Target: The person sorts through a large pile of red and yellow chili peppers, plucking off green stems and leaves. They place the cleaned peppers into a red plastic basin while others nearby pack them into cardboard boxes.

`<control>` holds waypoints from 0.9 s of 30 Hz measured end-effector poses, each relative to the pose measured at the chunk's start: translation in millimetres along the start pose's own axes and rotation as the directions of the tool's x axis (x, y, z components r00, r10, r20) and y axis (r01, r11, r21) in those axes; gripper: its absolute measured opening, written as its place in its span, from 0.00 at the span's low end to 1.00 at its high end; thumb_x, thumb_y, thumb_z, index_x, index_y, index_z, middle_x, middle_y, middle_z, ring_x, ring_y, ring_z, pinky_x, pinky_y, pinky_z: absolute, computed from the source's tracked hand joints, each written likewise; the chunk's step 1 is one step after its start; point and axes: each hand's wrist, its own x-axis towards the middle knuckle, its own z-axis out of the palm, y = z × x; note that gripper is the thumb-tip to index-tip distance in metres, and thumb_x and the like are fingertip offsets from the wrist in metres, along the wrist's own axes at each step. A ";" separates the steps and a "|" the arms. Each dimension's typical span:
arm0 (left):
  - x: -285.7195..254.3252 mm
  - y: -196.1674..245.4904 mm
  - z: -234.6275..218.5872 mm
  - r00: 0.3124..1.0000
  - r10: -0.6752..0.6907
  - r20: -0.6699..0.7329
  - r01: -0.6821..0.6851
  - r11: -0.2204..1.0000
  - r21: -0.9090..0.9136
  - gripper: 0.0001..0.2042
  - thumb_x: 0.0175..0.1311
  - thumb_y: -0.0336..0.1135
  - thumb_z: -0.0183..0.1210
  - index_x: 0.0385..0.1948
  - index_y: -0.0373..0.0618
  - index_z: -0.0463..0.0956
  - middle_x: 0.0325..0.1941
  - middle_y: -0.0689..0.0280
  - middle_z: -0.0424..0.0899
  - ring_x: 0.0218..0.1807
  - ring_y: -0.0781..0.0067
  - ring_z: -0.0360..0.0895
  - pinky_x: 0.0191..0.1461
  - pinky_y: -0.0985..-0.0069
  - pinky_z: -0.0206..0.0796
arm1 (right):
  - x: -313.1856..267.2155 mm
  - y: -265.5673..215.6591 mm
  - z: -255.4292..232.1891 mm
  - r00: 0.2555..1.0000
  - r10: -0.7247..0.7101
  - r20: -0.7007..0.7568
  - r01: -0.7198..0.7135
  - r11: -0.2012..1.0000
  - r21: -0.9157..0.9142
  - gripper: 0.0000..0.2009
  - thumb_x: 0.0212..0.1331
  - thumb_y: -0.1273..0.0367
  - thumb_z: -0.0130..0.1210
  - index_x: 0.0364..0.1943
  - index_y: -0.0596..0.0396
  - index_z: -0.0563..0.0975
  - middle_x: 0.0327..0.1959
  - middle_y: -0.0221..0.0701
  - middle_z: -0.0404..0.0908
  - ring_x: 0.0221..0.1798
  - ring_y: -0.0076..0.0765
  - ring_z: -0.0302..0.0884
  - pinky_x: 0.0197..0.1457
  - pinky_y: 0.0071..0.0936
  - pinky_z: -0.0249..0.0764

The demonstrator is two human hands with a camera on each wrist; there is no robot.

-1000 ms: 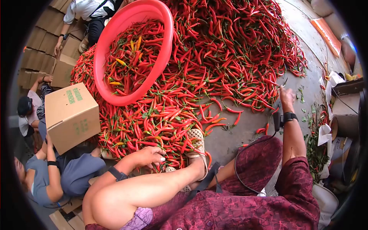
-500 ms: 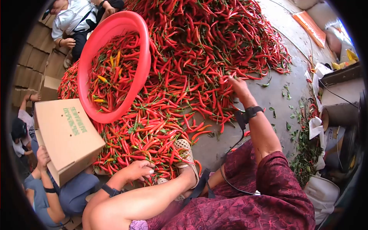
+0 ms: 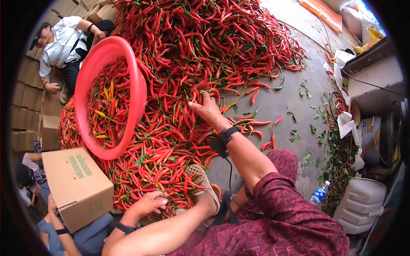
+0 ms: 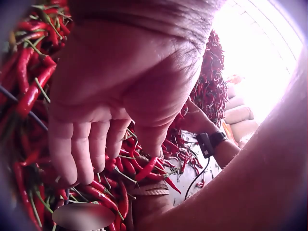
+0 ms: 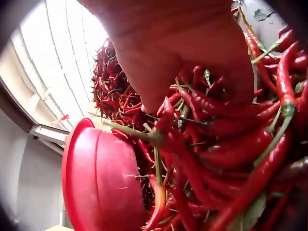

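Red chillies [image 3: 171, 141] with green stems lie heaped over the floor. The right hand [image 3: 209, 112] is low over the middle of the heap, thumb apart from the fingers. In the right wrist view this hand [image 5: 183, 53] arches over a bunch of chillies [image 5: 192, 149], its fingertips hidden among them. By the raised knee, the left hand [image 3: 149, 202] hovers at the heap's near edge; in the left wrist view its fingers hang relaxed over chillies [image 4: 36, 91], and the hand [image 4: 115, 91] holds nothing visible. A tilted red basin [image 3: 139, 91] contains chillies, a few of them yellow or orange.
A cardboard box [image 3: 77, 179] stands at the left, beside a seated person. Another person in a white shirt [image 3: 64, 40] sits behind the basin. Leaves, a water bottle [image 3: 319, 193] and a grey plastic container [image 3: 361, 205] lie at the right.
The right hand has swept left from the heap's right side, and several chillies now lie loose behind it. The left hand stays near the knee. The head view has shifted to the right.
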 end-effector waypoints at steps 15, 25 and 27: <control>4.9 -13.1 1.7 1.000 0.000 -0.029 0.002 0.999 0.047 0.23 0.61 0.39 0.56 0.57 0.41 0.66 0.47 0.62 0.78 0.42 0.72 0.77 0.40 0.73 0.72 | -100.8 -15.9 -64.5 0.922 -0.347 0.174 0.387 0.804 -0.452 0.22 0.41 0.61 0.68 0.41 0.54 0.75 0.38 0.38 0.79 0.39 0.47 0.78 0.40 0.38 0.74; 9.2 -5.0 1.6 0.996 0.089 -0.015 -0.088 0.993 0.073 0.20 0.61 0.39 0.57 0.52 0.41 0.69 0.41 0.67 0.77 0.37 0.78 0.75 0.34 0.77 0.69 | -83.4 112.7 -202.7 0.901 0.434 -0.013 -0.222 0.436 -0.872 0.17 0.43 0.59 0.66 0.27 0.61 0.81 0.26 0.42 0.82 0.32 0.40 0.82 0.37 0.35 0.77; 10.3 -12.2 2.5 0.996 0.083 -0.034 -0.081 0.995 0.051 0.20 0.61 0.39 0.57 0.52 0.41 0.70 0.40 0.68 0.78 0.36 0.78 0.75 0.34 0.76 0.69 | -78.0 109.9 -198.7 0.868 0.497 -0.007 -0.250 0.425 -0.870 0.16 0.44 0.60 0.65 0.29 0.60 0.81 0.29 0.43 0.81 0.35 0.42 0.81 0.39 0.35 0.77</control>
